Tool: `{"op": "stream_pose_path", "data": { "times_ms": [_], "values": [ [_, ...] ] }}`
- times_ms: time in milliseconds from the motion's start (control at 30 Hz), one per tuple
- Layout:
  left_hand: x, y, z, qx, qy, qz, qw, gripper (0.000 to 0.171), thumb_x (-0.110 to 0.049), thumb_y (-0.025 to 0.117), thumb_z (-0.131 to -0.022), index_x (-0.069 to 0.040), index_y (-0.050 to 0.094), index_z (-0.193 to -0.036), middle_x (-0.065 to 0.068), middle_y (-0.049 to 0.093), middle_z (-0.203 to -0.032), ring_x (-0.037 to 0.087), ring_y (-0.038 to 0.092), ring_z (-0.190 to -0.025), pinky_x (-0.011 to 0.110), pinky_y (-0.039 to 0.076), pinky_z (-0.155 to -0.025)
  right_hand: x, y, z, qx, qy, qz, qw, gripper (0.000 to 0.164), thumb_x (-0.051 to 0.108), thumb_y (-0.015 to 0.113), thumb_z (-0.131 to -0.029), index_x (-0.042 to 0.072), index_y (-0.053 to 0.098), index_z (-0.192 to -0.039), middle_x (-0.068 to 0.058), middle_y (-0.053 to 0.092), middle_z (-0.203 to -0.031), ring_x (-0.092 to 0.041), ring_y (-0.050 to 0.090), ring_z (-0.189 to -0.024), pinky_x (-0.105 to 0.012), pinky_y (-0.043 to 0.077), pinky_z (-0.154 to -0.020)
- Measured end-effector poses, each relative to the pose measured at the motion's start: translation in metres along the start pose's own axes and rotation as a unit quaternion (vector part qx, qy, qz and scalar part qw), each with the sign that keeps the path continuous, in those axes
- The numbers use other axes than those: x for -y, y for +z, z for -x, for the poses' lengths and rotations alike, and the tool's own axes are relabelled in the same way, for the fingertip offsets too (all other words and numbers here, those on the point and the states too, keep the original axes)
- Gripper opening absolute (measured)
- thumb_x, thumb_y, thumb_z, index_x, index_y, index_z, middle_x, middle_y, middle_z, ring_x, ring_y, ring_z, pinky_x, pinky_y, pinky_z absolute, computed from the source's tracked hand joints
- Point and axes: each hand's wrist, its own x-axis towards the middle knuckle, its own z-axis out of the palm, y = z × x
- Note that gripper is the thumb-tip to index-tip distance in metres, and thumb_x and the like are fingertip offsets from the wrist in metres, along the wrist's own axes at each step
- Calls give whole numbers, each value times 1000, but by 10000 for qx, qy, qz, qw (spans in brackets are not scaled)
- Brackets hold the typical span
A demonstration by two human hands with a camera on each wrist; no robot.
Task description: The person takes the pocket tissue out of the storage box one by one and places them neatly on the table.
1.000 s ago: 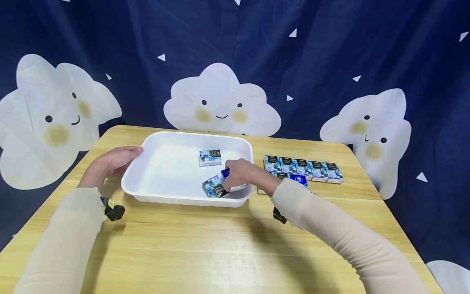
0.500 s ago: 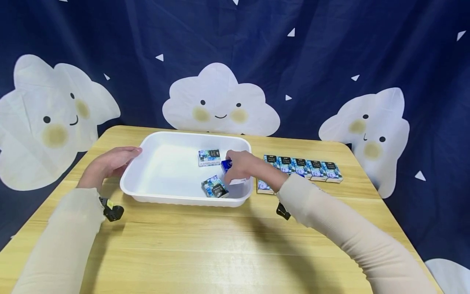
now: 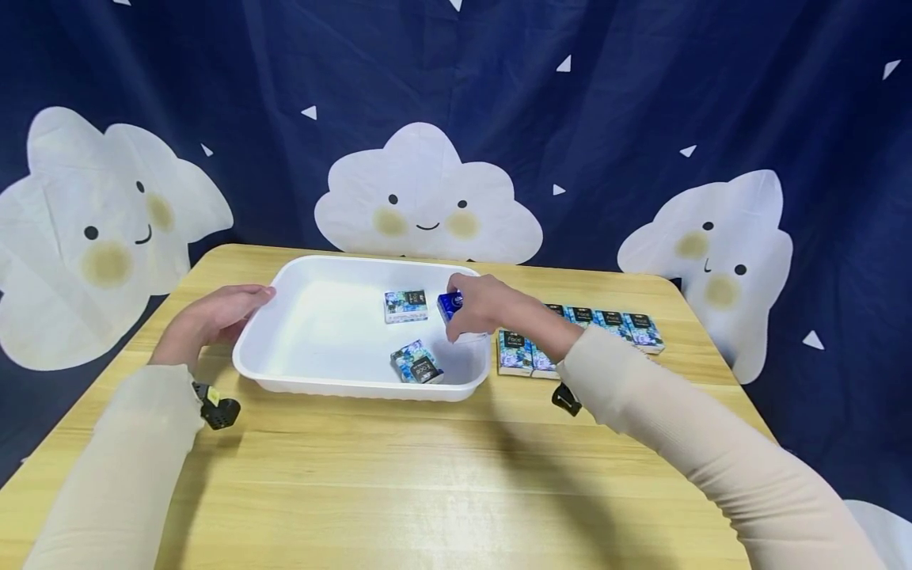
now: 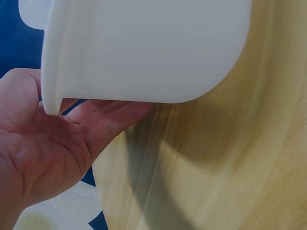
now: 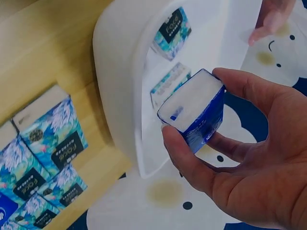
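My left hand [image 3: 231, 310] grips the left end of a white plastic tray [image 3: 313, 385], thumb at the rim and fingers underneath in the left wrist view. Between the thumb and fingers of my right hand [image 3: 488, 305] is a dark blue pocket tissue pack [image 5: 206, 115], raised near the tray's right rim. Two flower-printed tissue packs lie inside the tray: one [image 3: 406, 306] farther back, another [image 3: 416, 362] near the front wall. Right of the tray, my right forearm partly covers more such packs [image 3: 514, 354] on the table.
Flower-printed packs stand in rows on the wooden table [image 3: 399, 475], the back row ending with a pack [image 3: 644, 332] at the right. A blue pack [image 5: 5, 208] shows among them in the right wrist view. Behind the table hangs a dark blue cloud-print curtain [image 3: 598, 103].
My right hand has lifted the blue tissue pack off the tray's floor area and moved it back and right toward the right rim. The left hand and tray have stayed in place.
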Motion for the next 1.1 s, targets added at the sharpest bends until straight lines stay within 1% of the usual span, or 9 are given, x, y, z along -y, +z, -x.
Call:
{"op": "stream_pose_path", "data": {
  "times_ms": [67, 167, 333, 467, 567, 733, 833, 933, 1100],
  "values": [
    [1, 0, 0, -6, -5, 23, 10000, 77, -53, 23, -109, -1, 0, -162, 28, 28, -158, 37, 45, -133, 38, 53, -97, -3, -2, 1, -41, 25, 11, 10000, 72, 30, 81, -81, 17, 47, -143, -13, 58, -118, -26, 60, -96, -32, 53, -69],
    [2, -1, -1, -7, 9, 39, 10000, 77, -52, 23, -109, -1, 0, -162, 28, 28, -158, 37, 45, -133, 36, 53, -95, -9, -5, 2, -97, 79, 46, 9999, 73, 31, 81, -81, 18, 47, -144, -12, 58, -121, -26, 59, -99, -31, 52, -70],
    [2, -1, -1, 5, -6, 41, 10000, 78, -53, 24, -109, -2, 0, -162, 28, 28, -158, 36, 46, -132, 35, 54, -94, -22, -10, 4, -128, 193, -35, 9997, 76, 30, 81, -82, 18, 45, -148, -14, 55, -129, -27, 58, -103, -33, 57, -73],
    [2, 0, -1, -3, -18, 39, 10000, 78, -53, 24, -109, -2, 0, -162, 27, 29, -158, 35, 47, -131, 35, 54, -94, -36, -16, 8, -119, 265, -140, 9995, 77, 30, 80, -84, 15, 43, -149, -16, 52, -140, -27, 62, -96, -33, 58, -70],
    [1, 0, -1, -11, -11, 46, 10000, 76, -52, 24, -109, -2, 0, -162, 27, 28, -158, 36, 47, -131, 35, 54, -94, -48, -19, 12, -125, 339, -175, 9992, 76, 30, 80, -85, 14, 43, -149, -14, 52, -143, -27, 64, -91, -33, 57, -68],
    [1, 0, 0, 0, 17, 48, 10000, 76, -52, 24, -109, -1, 0, -162, 27, 29, -158, 35, 48, -130, 35, 54, -93, -72, -22, 19, -188, 525, -303, 9980, 75, 31, 79, -85, 13, 43, -148, -15, 56, -135, -28, 65, -91, -33, 57, -66],
    [1, -1, -1, 33, 46, 69, 10000, 76, -51, 24, -109, -1, 0, -162, 27, 30, -156, 32, 51, -127, 35, 55, -93, -84, -23, 22, -217, 612, -349, 9973, 76, 31, 79, -86, 11, 42, -149, -16, 55, -134, -29, 65, -81, -31, 55, -62],
    [3, -1, -1, 37, 77, 72, 9999, 75, -50, 23, -110, -1, 1, -162, 27, 32, -155, 29, 53, -123, 34, 55, -91, -95, -23, 26, -213, 717, -372, 9965, 76, 32, 78, -87, 11, 41, -150, -17, 53, -136, -26, 64, -76, -30, 53, -61],
    [4, -2, -3, 31, 114, 94, 9999, 75, -50, 23, -110, -1, 2, -162, 27, 33, -154, 27, 54, -121, 34, 56, -91, -110, -24, 32, -202, 881, -430, 9950, 78, 34, 77, -87, 9, 39, -151, -21, 54, -135, -25, 65, -82, -32, 56, -66]
  ]
}}
